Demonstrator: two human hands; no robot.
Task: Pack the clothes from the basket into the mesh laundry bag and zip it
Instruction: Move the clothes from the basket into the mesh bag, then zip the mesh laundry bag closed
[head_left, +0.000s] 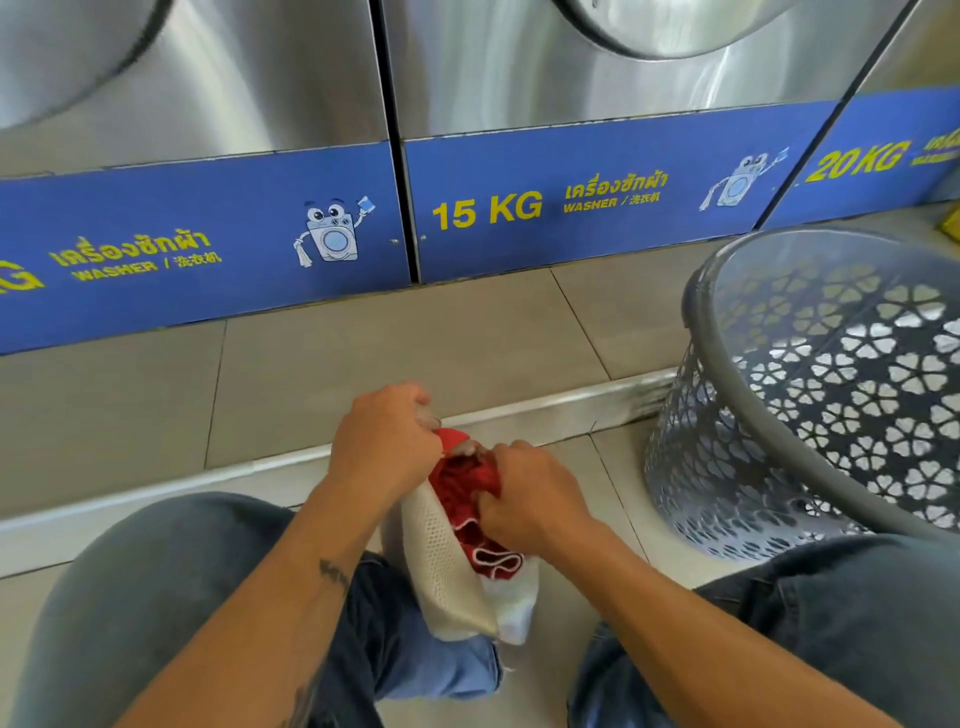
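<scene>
A white mesh laundry bag (447, 566) rests between my knees, mouth up. Red clothes (460, 483) with white trim bulge out of its opening. My left hand (382, 441) is closed on the far edge of the bag's mouth. My right hand (530, 496) grips the near-right edge, pressed against the red cloth. The two hands almost touch above the opening. The zipper is hidden under my fingers. The grey perforated basket (779, 431) stands tilted at the right; no clothes are visible inside it.
Steel washers with blue "15 KG" panels (519, 208) line the back, on a raised tiled step with a metal edge strip (545, 410). My jeans-clad knees (182, 597) frame the bag on both sides. Beige floor tiles lie all around.
</scene>
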